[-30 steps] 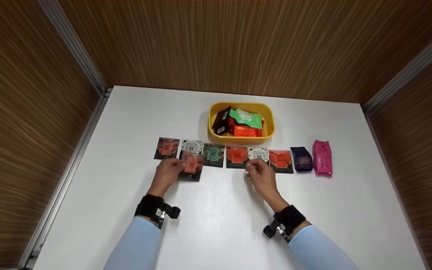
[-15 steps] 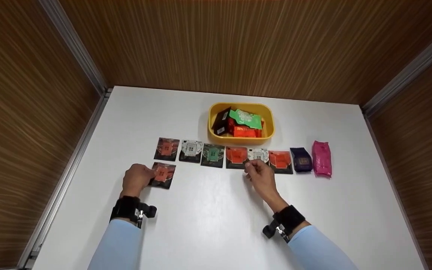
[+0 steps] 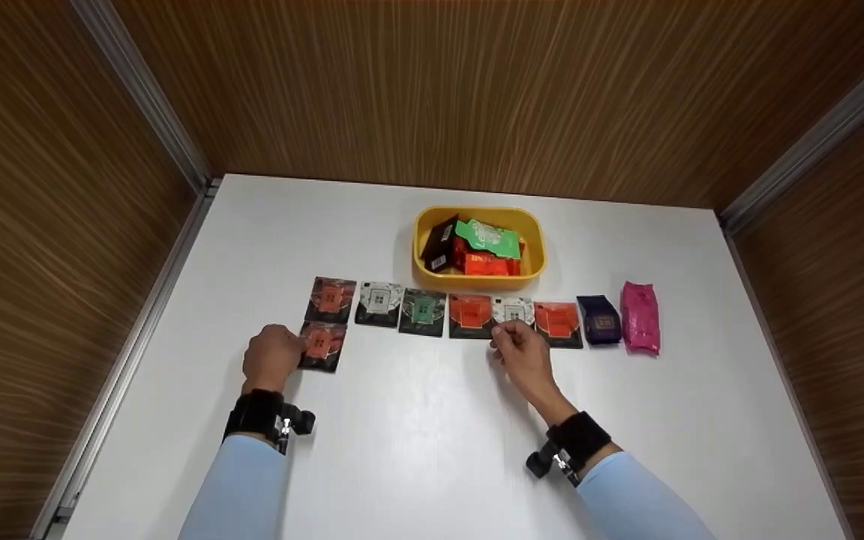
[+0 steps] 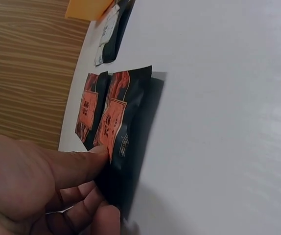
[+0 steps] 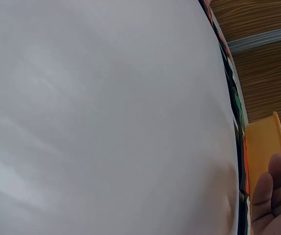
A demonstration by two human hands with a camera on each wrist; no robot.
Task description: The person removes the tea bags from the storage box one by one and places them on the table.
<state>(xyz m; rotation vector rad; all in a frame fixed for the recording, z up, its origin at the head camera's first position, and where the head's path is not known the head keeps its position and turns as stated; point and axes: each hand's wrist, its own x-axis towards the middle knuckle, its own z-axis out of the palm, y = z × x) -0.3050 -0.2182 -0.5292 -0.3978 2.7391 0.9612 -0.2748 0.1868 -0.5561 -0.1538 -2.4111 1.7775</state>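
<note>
My left hand (image 3: 273, 355) pinches a flat red-and-black sachet (image 3: 321, 345) by its left side. In the left wrist view, the thumb lies on the sachet's printed front (image 4: 112, 122) and the fingers are bent under it. A similar red-and-black sachet (image 3: 331, 298) lies directly behind it, the far one at the row's left end. My right hand (image 3: 526, 360) hovers at the near edge of a white-and-black sachet (image 3: 514, 308), covering part of it. Its fingers are loosely curled and nothing shows between them in the right wrist view.
The row continues with white (image 3: 379, 301), green (image 3: 422, 310) and red sachets (image 3: 470, 313), then another red one (image 3: 558, 322). A dark purple packet (image 3: 600, 319) and a pink packet (image 3: 640, 318) end it. Behind stands a yellow tub (image 3: 479, 280) with several packets. Wood-grain panels (image 3: 432, 97) enclose the white table (image 3: 417, 450).
My left hand has carried the red-and-black sachet leftward, from over the white sachet to just in front of the leftmost one, then slightly back toward it. The right hand has stayed in place.
</note>
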